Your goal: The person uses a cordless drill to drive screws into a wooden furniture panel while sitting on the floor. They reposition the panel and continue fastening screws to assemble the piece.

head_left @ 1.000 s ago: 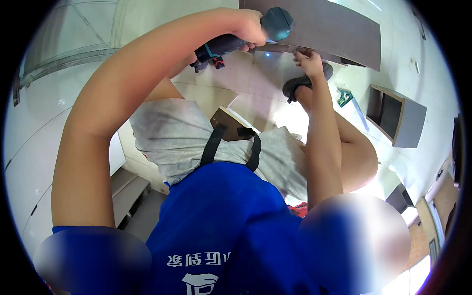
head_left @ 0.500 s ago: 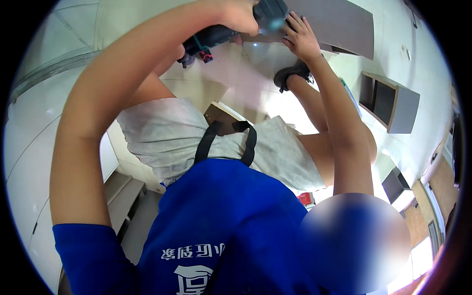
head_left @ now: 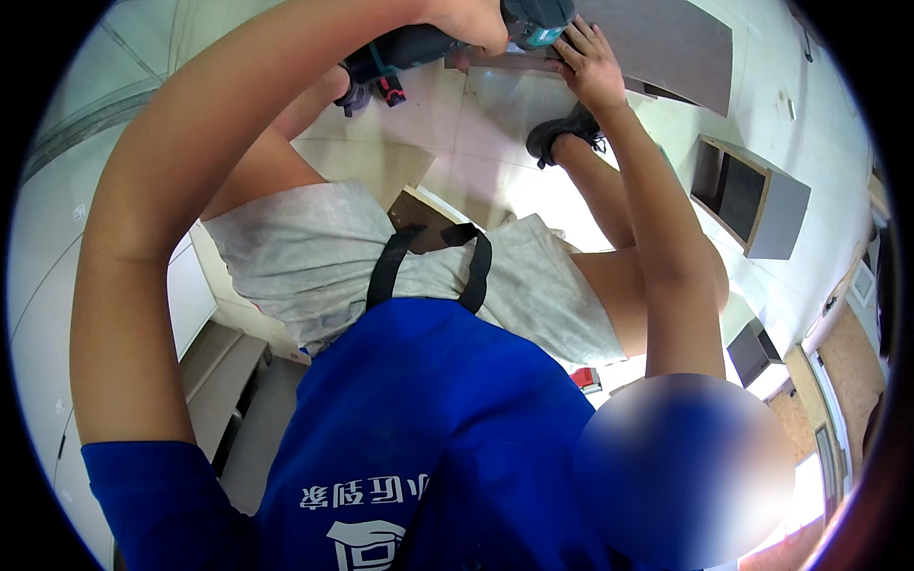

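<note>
My left hand (head_left: 468,21) is closed round a black and teal cordless drill (head_left: 409,48) at the top of the view. The upper edge cuts off part of the hand and tool. My right hand (head_left: 595,74) lies with its fingers stretched out against a grey-brown board (head_left: 671,52), just right of the drill's thick end. Those fingertips are beside the tool; whether they touch it I cannot tell. The drill's working tip and anything it meets are hidden.
An open-fronted grey box (head_left: 762,195) stands on the tiled floor to the right, with a smaller dark box (head_left: 755,354) nearer. A brown wooden piece (head_left: 419,217) lies between my legs. White panels (head_left: 48,314) line the left side. My black shoe (head_left: 564,133) is below the board.
The drill and my left hand have shifted slightly right and up in the view. My right hand stays at the board, a little further right and lower.
</note>
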`<control>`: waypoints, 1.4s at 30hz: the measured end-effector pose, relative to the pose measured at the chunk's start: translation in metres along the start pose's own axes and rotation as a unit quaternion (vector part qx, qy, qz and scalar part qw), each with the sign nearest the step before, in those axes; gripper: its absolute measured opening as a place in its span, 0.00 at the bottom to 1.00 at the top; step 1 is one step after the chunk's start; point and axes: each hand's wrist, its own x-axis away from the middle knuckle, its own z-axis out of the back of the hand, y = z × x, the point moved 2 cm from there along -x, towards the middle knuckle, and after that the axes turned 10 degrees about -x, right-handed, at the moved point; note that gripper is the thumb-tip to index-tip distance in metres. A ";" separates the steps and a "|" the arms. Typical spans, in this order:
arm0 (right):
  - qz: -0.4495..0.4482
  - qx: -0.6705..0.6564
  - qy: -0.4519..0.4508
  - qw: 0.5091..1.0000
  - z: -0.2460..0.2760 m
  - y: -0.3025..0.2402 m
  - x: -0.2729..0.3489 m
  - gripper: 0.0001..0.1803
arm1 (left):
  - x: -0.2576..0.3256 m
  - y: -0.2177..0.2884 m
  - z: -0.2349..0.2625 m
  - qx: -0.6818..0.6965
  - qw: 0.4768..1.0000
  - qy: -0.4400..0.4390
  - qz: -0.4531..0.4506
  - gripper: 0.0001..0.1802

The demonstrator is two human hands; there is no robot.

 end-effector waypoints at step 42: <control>-0.025 -0.001 -0.017 1.000 0.004 0.001 0.004 0.33 | -0.008 -0.001 -0.003 -0.096 0.995 0.015 0.036 0.07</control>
